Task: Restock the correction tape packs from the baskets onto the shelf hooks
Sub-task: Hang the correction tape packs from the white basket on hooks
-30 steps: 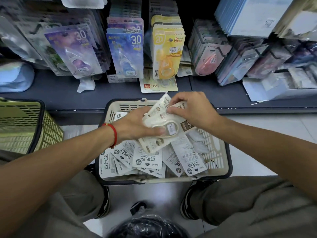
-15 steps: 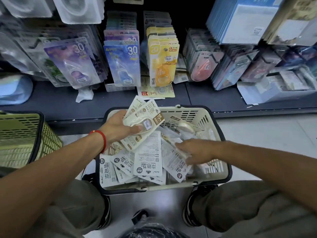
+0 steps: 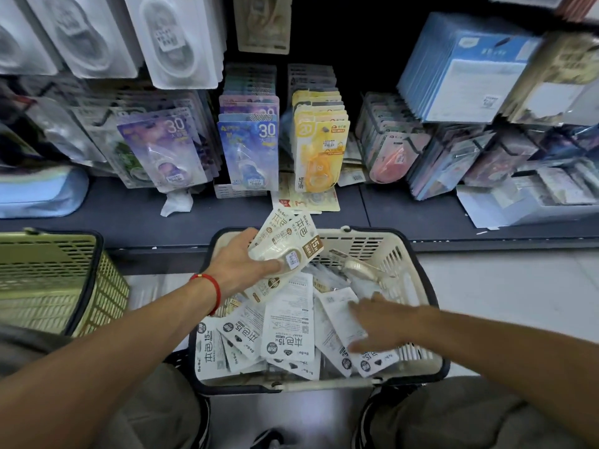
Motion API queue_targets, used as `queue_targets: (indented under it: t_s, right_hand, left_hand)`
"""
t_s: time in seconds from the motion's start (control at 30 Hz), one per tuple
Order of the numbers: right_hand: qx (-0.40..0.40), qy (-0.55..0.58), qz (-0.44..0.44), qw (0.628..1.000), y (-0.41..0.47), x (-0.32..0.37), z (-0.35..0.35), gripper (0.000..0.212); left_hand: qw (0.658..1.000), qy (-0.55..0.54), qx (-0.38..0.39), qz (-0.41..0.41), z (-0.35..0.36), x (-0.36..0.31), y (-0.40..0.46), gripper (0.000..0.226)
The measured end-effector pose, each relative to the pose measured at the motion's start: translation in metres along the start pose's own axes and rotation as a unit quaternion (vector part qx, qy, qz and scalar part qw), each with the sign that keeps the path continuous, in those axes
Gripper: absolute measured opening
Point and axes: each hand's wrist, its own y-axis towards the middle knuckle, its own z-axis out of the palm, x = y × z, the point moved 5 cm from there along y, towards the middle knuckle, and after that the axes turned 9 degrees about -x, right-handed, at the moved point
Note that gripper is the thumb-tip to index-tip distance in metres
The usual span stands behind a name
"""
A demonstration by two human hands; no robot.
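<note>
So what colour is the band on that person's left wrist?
Red; the wrist band shows plainly in the head view, just behind the left hand.

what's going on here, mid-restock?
Yes. A person crouches at a stationery shelf over a cream plastic basket full of white correction tape packs. The left hand holds a small stack of white-and-gold correction tape packs above the basket's far edge. The right hand reaches down, fingers spread, onto the loose packs inside. A green plastic basket sits to the left. Nothing is going onto a hook yet.

Right hand's (image 3: 385, 322) fingers motion-blurred over basket packs (image 3: 288, 332); green basket (image 3: 48, 280) cut by left edge.
</note>
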Motion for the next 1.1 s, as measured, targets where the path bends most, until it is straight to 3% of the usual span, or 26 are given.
queue_targets:
  t_s: [0.13, 0.23, 0.33, 0.43, 0.5, 0.57, 0.73, 0.83, 0.93, 1.0, 1.1]
  right_hand:
    - [-0.053, -0.012, -0.048, 0.997, -0.001, 0.014, 0.029, 0.106]
    - [-0.013, 0.069, -0.047, 0.996, -0.004, 0.016, 0.034, 0.111]
    - [-0.027, 0.095, -0.043, 0.994, -0.006, 0.017, 0.036, 0.106]
    - [-0.066, 0.151, -0.045, 0.985, -0.008, 0.014, 0.025, 0.081]
    - [-0.14, 0.198, -0.026, 0.97, -0.011, 0.002, 0.003, 0.058]
    - [-0.203, 0.234, -0.007, 0.951, -0.017, -0.017, -0.032, 0.049]
    - [-0.262, 0.282, -0.088, 0.919, -0.05, -0.038, -0.131, 0.027]
    - [-0.301, 0.209, -0.09, 0.926, -0.054, -0.024, -0.165, 0.016]
    - [-0.415, 0.077, -0.085, 0.902, -0.058, -0.005, -0.201, 0.019]
    - [-0.466, 0.056, -0.106, 0.877, -0.059, 0.002, -0.222, 0.025]
    - [-0.476, 0.102, -0.161, 0.859, -0.057, 0.008, -0.249, 0.033]
  left_hand:
    - [1.0, -0.004, -0.007, 0.0, -0.001, 0.0, 0.0, 0.046]
    - [1.0, 0.002, -0.005, -0.002, -0.001, -0.001, 0.002, 0.044]
    - [1.0, 0.011, 0.0, -0.002, 0.001, -0.003, 0.002, 0.043]
    - [1.0, 0.009, -0.01, 0.001, 0.0, -0.005, 0.003, 0.043]
    - [1.0, -0.002, -0.021, 0.003, -0.002, -0.004, 0.003, 0.044]
    - [0.999, -0.014, -0.03, 0.006, -0.003, -0.005, 0.003, 0.042]
    - [1.0, -0.019, -0.012, 0.02, 0.002, -0.018, 0.0, 0.04]
    - [0.994, -0.092, 0.056, -0.029, 0.012, -0.026, -0.005, 0.032]
    - [0.969, -0.204, 0.095, -0.1, 0.013, -0.037, -0.012, 0.033]
    - [0.962, -0.242, 0.083, -0.092, 0.004, -0.049, -0.013, 0.046]
    - [0.967, -0.239, 0.079, -0.028, -0.012, -0.07, -0.013, 0.076]
